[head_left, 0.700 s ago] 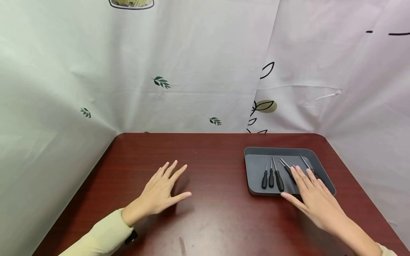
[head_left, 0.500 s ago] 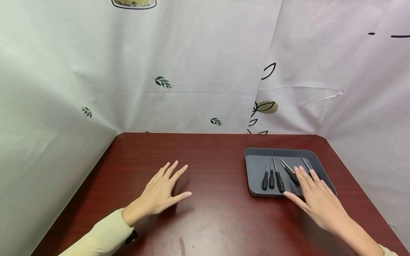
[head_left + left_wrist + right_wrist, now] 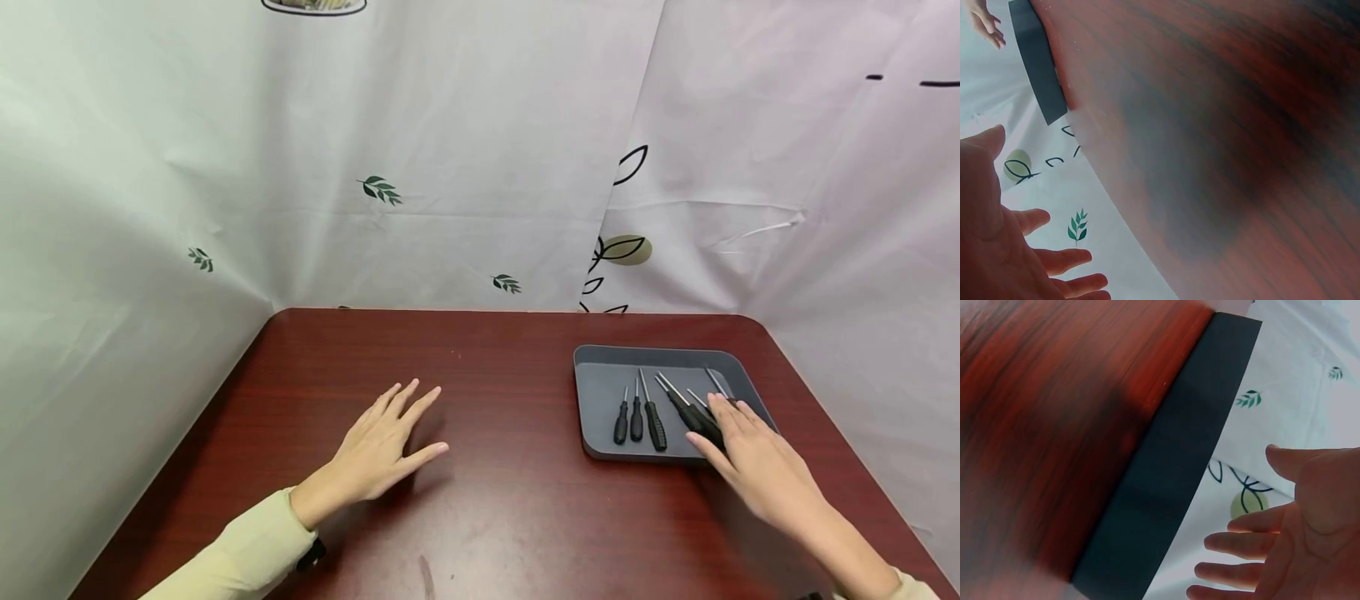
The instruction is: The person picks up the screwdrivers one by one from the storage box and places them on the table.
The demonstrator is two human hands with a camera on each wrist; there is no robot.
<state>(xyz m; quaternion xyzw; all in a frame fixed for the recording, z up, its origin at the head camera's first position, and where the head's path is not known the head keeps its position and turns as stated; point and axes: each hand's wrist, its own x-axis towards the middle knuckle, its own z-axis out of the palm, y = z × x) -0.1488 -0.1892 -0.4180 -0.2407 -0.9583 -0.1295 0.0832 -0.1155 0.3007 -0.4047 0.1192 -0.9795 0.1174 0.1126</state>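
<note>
Kept the left hand (image 3: pixel 371 450) above the table (image 3: pixel 487 508), fingers spread straight, holding nothing. Drew the right hand (image 3: pixel 768 467) slightly rightward over the near right corner of the gray tray (image 3: pixel 600 379), fingers extended, likewise gripping nothing visible; could not tell contact underneath. Uncovered more of the black-handled screwdrivers (image 3: pixel 654 425) inside the tray, seemingly easier to view but not picked up. Left the patterned cloth (image 3: pixel 487 150) beyond unchanged.

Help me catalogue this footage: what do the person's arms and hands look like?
The left hand and right hand are bare, ungloved. The left sleeve is pale yellow-green, with a small black object beneath it; the right sleeve, barely in frame, is similarly pale.
</note>
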